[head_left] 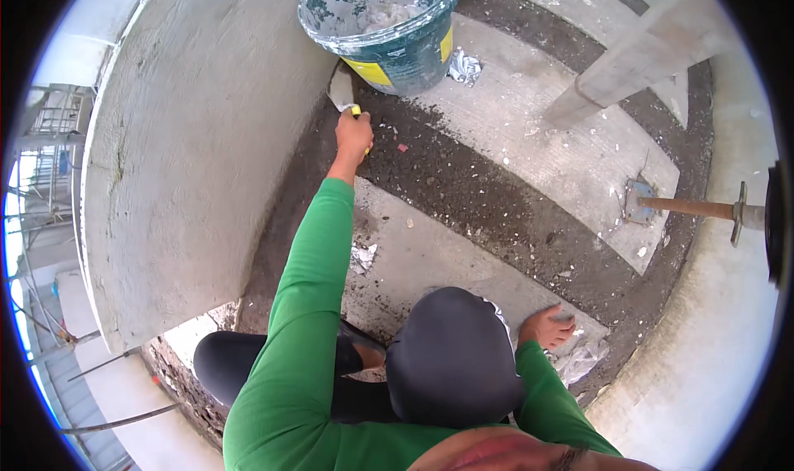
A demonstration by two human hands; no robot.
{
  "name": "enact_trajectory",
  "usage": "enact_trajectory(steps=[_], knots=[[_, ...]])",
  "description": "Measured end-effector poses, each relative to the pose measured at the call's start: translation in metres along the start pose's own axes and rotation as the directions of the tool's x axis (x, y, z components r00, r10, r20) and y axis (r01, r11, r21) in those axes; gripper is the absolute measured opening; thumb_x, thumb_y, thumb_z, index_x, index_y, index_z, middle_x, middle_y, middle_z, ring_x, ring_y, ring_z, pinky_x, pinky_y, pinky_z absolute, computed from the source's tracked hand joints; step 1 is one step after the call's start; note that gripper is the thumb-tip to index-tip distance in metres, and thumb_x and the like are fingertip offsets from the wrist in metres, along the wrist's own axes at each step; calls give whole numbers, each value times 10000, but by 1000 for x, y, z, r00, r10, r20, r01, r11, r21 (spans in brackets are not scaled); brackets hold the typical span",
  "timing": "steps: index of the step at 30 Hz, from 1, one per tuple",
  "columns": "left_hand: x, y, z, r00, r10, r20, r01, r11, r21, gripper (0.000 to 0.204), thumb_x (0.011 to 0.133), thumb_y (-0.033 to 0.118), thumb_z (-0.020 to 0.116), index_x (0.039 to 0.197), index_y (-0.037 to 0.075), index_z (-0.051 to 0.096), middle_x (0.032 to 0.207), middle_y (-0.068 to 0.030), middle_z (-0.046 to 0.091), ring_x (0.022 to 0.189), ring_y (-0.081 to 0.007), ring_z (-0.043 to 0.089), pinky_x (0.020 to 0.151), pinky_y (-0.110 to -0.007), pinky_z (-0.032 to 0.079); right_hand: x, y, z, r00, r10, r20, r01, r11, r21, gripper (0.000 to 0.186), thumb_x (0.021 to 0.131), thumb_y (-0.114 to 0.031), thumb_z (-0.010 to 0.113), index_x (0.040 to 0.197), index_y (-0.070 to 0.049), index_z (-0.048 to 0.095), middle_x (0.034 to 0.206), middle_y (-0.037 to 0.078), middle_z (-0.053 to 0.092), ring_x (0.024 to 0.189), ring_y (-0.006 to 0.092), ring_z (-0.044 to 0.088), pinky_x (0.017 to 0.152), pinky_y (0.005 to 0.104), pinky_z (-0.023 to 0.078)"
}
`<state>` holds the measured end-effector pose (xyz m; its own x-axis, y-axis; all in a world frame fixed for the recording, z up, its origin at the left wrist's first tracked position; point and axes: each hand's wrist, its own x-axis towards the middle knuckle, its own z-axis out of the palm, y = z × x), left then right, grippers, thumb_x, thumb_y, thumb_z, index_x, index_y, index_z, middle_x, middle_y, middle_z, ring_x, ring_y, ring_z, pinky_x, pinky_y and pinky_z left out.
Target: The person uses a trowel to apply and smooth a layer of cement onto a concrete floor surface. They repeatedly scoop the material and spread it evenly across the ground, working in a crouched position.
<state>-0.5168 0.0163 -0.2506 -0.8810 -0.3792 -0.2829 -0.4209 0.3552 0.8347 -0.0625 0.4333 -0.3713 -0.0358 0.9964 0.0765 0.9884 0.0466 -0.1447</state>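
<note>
My left hand (354, 136) is stretched far forward, closed around the yellow handle of a trowel (340, 89). The trowel's pale, flat blade is close to the foot of the grey wall (211, 140), beside a dark green bucket (413, 62). White-grey residue coats the bucket's rim and inside, and a lumpy pale mix lies in it. On the right, my right hand (547, 329) rests on a concrete strip (430, 239) with its fingers apart, holding nothing. Crumpled plastic (579, 362) lies next to it.
Strips of dark, crumbly dirt (480, 173) run between the concrete strips. A thick post (616, 66) stands at the far right, and a rusty rod (691, 207) with a base plate juts in from the right. Crumpled foil (465, 67) lies by the bucket. Scaffolding (54, 140) shows beyond the wall.
</note>
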Motion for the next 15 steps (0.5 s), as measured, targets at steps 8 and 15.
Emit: enact_trajectory(steps=[8,15], knots=[[-38,20,-3,999,7,37,-11,991,131,344,989,161,643,1252,-58,601,674,-74,628,496,-151,593,446,-340,482,5,7,0,1000,-2,17,3,999,-38,602,977,-529,640,1392,-97,584,1471,112,527,1346,365,501,1079,545,407],[-52,4,-41,992,-47,119,67,983,-168,199,1033,172,618,1109,-12,607,670,-25,573,500,-107,538,418,-305,441,2,2,-14,995,-96,1,96,995,-11,592,979,-515,645,1392,-96,586,1474,113,526,1348,365,499,1082,546,405]])
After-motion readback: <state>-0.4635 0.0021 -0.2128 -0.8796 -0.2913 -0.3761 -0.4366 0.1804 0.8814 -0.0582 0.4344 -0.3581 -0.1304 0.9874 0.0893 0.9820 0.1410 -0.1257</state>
